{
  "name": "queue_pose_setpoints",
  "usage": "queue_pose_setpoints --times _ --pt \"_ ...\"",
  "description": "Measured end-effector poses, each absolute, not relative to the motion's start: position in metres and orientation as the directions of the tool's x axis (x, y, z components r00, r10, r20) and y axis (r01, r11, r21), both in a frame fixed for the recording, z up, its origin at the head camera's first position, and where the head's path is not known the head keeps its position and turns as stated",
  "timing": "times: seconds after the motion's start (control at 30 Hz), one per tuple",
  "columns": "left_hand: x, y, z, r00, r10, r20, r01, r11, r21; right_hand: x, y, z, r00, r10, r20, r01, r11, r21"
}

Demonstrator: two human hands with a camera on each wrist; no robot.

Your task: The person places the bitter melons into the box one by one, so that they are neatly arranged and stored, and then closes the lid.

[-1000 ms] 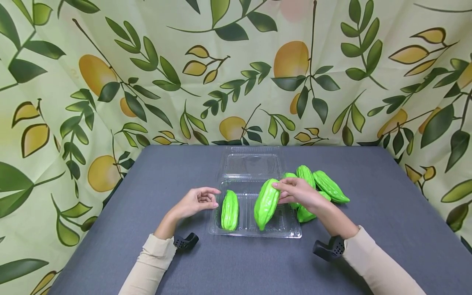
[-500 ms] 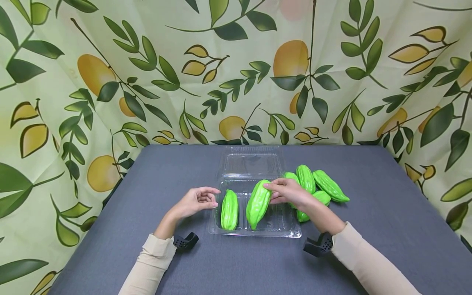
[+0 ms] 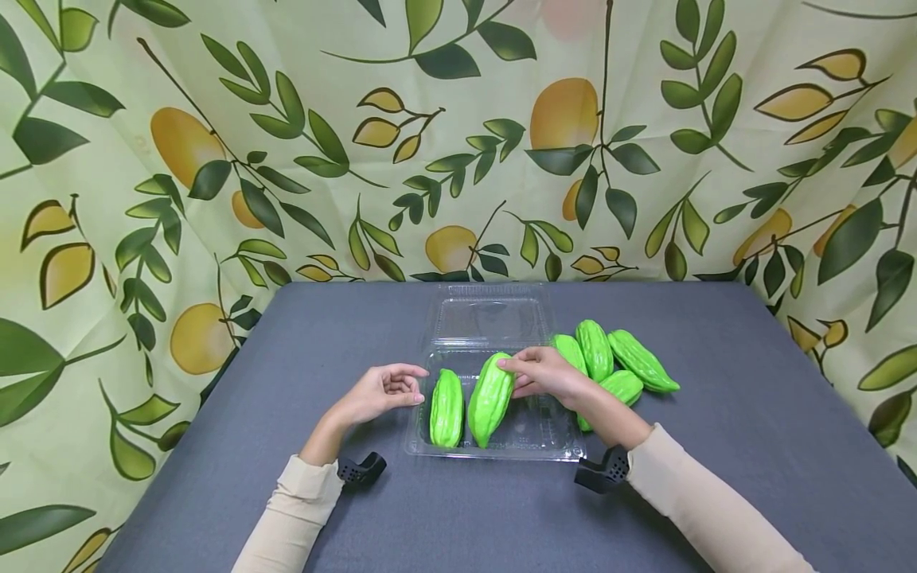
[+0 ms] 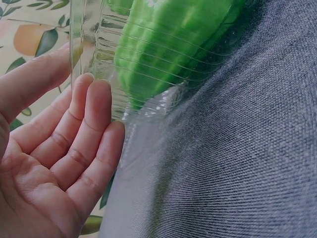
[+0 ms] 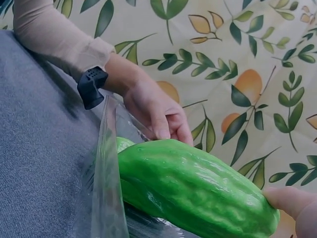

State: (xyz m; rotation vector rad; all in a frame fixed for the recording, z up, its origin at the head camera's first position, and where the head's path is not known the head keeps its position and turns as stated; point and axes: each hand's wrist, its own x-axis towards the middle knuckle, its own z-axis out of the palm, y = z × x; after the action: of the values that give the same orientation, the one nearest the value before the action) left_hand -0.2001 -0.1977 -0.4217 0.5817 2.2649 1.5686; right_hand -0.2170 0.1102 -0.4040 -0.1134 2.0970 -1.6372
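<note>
A green bitter melon [image 3: 490,400] leans at a tilt in the clear plastic container [image 3: 530,458], its upper end pinched between the thumb and fingers of my right hand [image 3: 544,372]. To its left another bitter melon [image 3: 446,407] lies lengthwise inside the container. My left hand [image 3: 380,391] is at the container's left side with its fingers loosely bent. In the left wrist view the left fingertips [image 4: 99,94] are close against the clear side wall; whether they press on it I cannot tell. The right wrist view shows the held bitter melon [image 5: 198,188] large, with the container wall beside it.
Several more bitter melons [image 3: 640,360] are heaped just right of the container, partly behind my right forearm. The container's lid [image 3: 490,314] lies folded back behind it. Grey cloth covers the table [image 3: 344,318], and a leaf-patterned curtain [image 3: 458,159] hangs behind.
My right hand has moved left with the bitter melon, bringing it closer to the one lying in the container. The left hand has stayed in place.
</note>
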Motion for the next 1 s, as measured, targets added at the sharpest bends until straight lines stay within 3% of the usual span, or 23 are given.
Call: queue_pose_setpoints --times 1.0 --pt "-0.199 -0.197 -0.421 -0.863 0.504 -0.024 0.154 0.309 0.938 -0.226 0.088 -0.412 -0.873 -0.347 -0.342 0.195 0.393 -0.898"
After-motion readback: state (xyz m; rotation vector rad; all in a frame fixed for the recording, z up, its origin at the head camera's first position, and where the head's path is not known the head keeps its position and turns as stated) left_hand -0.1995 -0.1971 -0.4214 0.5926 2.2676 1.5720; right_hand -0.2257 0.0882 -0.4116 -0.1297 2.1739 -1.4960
